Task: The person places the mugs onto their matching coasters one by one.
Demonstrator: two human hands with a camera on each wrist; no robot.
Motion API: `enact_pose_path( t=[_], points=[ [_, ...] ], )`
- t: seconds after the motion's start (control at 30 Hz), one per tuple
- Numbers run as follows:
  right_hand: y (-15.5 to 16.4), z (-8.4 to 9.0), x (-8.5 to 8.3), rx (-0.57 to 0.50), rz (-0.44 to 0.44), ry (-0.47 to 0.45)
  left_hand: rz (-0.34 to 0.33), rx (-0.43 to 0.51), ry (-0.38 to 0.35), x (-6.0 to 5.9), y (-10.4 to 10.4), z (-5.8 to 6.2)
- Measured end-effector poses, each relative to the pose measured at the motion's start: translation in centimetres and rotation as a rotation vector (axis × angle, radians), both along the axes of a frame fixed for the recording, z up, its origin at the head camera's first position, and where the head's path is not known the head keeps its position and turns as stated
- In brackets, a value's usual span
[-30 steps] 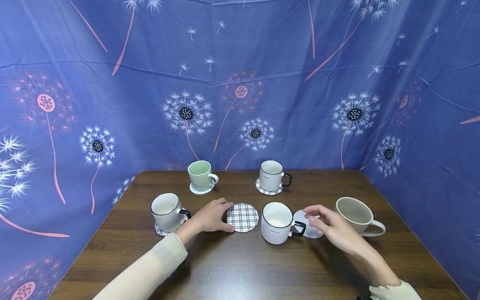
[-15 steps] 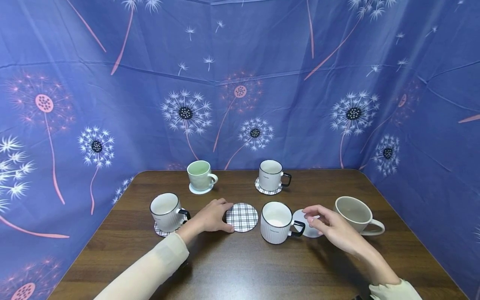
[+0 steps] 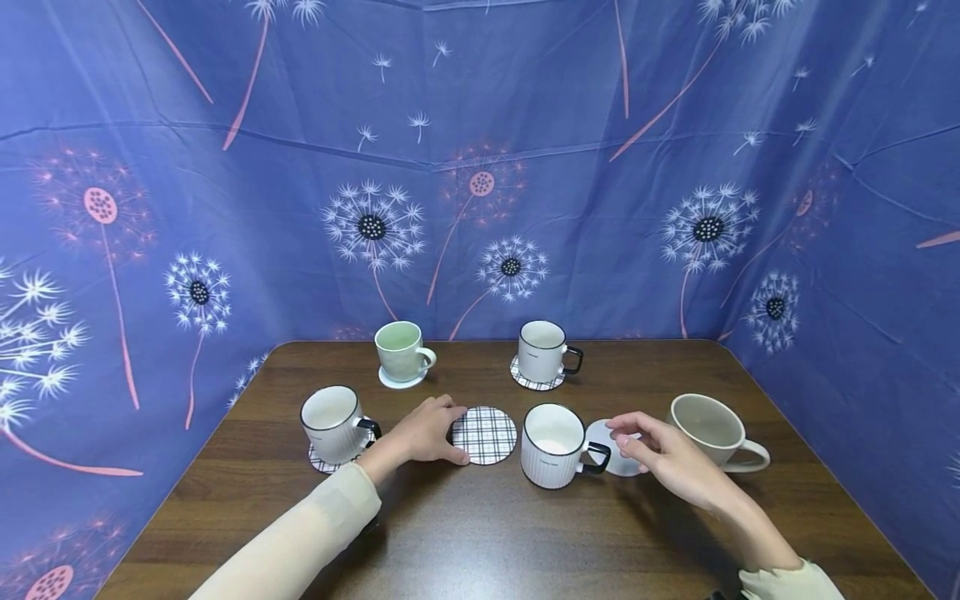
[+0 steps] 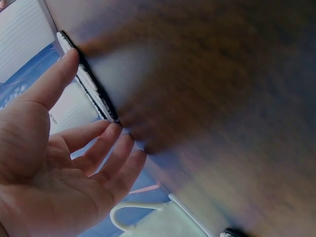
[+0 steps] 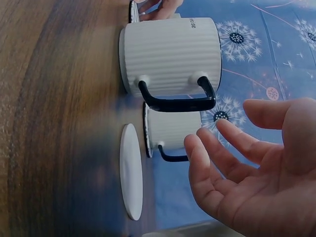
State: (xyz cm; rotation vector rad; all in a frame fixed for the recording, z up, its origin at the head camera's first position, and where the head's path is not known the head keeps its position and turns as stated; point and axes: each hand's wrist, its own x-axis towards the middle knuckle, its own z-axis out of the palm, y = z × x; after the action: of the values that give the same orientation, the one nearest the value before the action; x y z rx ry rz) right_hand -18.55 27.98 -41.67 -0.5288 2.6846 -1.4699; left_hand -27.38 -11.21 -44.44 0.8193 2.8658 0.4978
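Note:
My left hand (image 3: pixel 448 433) rests on the table with thumb and fingertips touching the left edge of a black-and-white plaid coaster (image 3: pixel 487 435). The left wrist view shows those fingertips (image 4: pixel 116 129) against the coaster's rim (image 4: pixel 91 86), lying fairly straight. To its right stands a white ribbed mug (image 3: pixel 553 446) with a black handle. My right hand (image 3: pixel 633 440) hovers with relaxed fingers just above a plain white coaster (image 3: pixel 602 435), close to the mug's handle and holding nothing. The right wrist view shows the open right hand (image 5: pixel 237 153) above the white coaster (image 5: pixel 131 170) beside the ribbed mug (image 5: pixel 170 57).
A beige cup (image 3: pixel 712 429) stands right of the white coaster. A white mug (image 3: pixel 333 421) sits on a plaid coaster at the left. At the back stand a green mug (image 3: pixel 401 350) and a white mug (image 3: pixel 542 350), each on a coaster. Blue cloth walls surround the wooden table (image 3: pixel 487 533).

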Motion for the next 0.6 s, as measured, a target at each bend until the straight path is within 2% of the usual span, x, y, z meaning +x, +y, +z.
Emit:
enact_pose_path(
  t=[0.6],
  points=[
    [0.03,-0.12,-0.12,0.014,0.007,-0.015,0.003,-0.016,0.003,-0.13,0.26,0.16]
  ],
)
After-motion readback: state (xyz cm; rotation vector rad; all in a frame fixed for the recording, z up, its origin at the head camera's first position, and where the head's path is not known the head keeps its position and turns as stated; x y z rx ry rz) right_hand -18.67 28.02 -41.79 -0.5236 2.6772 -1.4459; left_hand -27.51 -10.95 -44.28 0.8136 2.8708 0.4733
